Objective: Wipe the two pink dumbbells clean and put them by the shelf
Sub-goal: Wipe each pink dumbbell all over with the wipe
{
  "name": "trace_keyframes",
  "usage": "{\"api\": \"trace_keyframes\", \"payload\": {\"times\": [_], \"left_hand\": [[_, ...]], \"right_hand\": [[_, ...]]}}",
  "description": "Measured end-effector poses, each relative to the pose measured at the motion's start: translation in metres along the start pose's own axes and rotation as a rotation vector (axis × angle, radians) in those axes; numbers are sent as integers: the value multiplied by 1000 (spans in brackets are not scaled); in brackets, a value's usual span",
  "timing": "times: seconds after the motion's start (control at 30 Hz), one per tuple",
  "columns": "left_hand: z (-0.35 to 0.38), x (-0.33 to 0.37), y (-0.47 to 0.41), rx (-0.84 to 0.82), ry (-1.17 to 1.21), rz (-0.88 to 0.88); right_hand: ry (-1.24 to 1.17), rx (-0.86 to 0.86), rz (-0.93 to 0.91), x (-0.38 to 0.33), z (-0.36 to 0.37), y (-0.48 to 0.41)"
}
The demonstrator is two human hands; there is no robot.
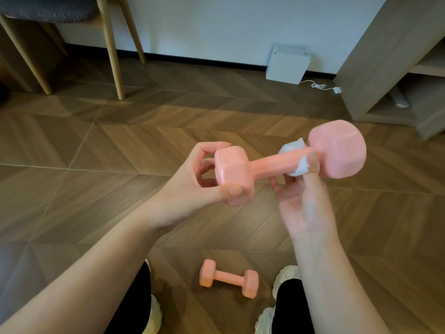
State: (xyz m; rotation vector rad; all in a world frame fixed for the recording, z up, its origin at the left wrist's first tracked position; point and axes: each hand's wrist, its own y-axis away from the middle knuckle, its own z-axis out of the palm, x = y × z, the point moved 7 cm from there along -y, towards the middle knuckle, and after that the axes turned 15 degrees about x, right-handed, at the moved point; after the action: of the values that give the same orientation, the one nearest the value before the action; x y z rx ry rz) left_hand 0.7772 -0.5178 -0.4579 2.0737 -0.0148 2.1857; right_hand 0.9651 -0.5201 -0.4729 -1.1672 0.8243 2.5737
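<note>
The left hand clasps one end of a pink plastic dumbbell held aloft; the right hand pinches a crumpled white tissue around its bar. A second pink dumbbell lies on the wooden herringbone floor between the white shoes, well apart from the beige open shelf.

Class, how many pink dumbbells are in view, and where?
2. One dumbbell is gripped by the left hand and the right hand, which holds a tissue on its handle. The second dumbbell lies on the floor between the shoes.
</note>
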Motion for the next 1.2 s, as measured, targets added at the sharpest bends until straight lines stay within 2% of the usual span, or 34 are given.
{"api": "trace_keyframes", "payload": {"times": [0.1, 0.2, 0.4, 0.5, 0.6, 0.7, 0.77, 0.97, 1.07, 1.2], "left_hand": [[1, -5, 2, 7, 32, -52], [9, -15, 7, -1, 121, -216], [32, -30, 19, -92, 291, -577], [35, -29, 19, -65, 382, -618], [40, -26, 20, -63, 430, -624], [40, -22, 18, -54, 410, -556], [36, -21, 15, -37, 332, -477], [14, -11, 6, 104, 27, -58], [12, -3, 12, 70, -97, 122], [11, 0, 19, 60, -192, 232]], "right_hand": [[-78, 24, 60, 4, -2, 0], [-165, 12, 96, 6, -2, 0], [-57, -100, 46, 2, 2, 3], [3, -136, 14, 3, 8, 13], [99, -95, 87, 21, 12, 27], [190, -21, 148, 36, 11, 33], [142, 16, 145, 31, 9, 30], [61, 23, 90, 7, 0, 12], [27, 11, 21, -8, -2, 0], [-76, -1, 73, -8, -4, 2]]}}
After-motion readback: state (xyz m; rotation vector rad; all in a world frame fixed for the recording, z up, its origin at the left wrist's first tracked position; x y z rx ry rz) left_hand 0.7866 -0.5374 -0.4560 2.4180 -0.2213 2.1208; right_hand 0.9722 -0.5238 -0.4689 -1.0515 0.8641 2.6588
